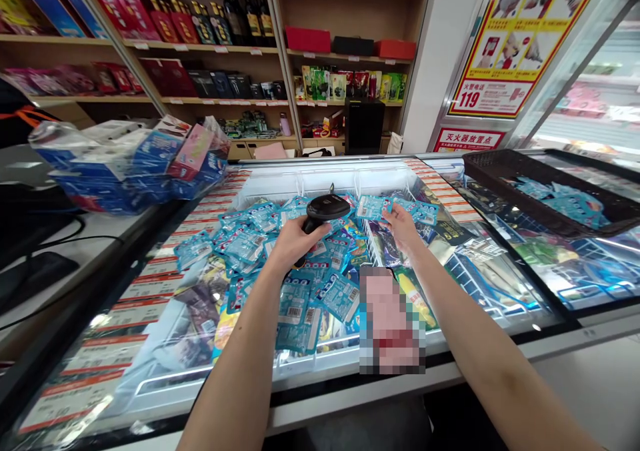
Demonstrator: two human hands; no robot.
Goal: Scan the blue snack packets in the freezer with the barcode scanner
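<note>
My left hand (293,243) is wrapped round the handle of a black barcode scanner (327,206), held above a heap of blue packets (245,243) with printed barcodes. To the right of the scanner, my right hand (401,229) pinches the edge of a blue packet (371,207), whose barcode side faces up. More blue packets (425,213) lie just beyond my right fingers. The heap spreads over the glass top of a chest freezer (165,364). Between my forearms lies a blurred-out pink item (385,304).
A dark brown basket (493,171) with more blue packets sits on the glass at the right. At the left, plastic-wrapped blue boxes (110,164) stand beside black cables (65,241). Stocked shelves (210,47) line the back, near a fire notice (500,84).
</note>
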